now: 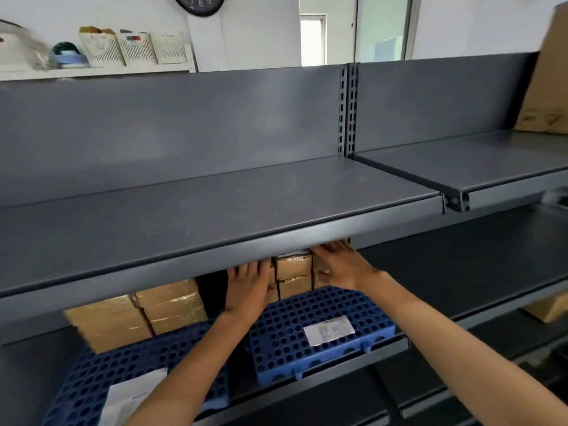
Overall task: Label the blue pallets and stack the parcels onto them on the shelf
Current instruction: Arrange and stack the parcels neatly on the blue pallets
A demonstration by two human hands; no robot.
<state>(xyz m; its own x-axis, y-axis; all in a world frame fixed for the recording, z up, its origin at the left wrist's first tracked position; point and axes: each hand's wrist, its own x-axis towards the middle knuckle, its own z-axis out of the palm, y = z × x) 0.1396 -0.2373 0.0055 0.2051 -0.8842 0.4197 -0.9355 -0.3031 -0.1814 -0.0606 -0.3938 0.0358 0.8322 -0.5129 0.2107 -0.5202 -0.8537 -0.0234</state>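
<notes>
Pressing w/ straight fingers, left hand (249, 290) & right hand (341, 265) flank the parcel stack (293, 267) on right pallet (285, 330); left pallet (98, 373) has 3 parcels (138, 315). 2 labels (329, 329), 1 per pallet, text unreadable.

Stockroom: grey steel shelving (215, 210) (parcels (172, 305) stacked).

The shelf boards (215, 204) were matt grey metal. At six o'clock the blue pallets (292, 327) were smooth perforated plastic, the parcels (107, 321) brown cardboard under glossy tape (179, 313), the label (330, 329) white paper.
</notes>
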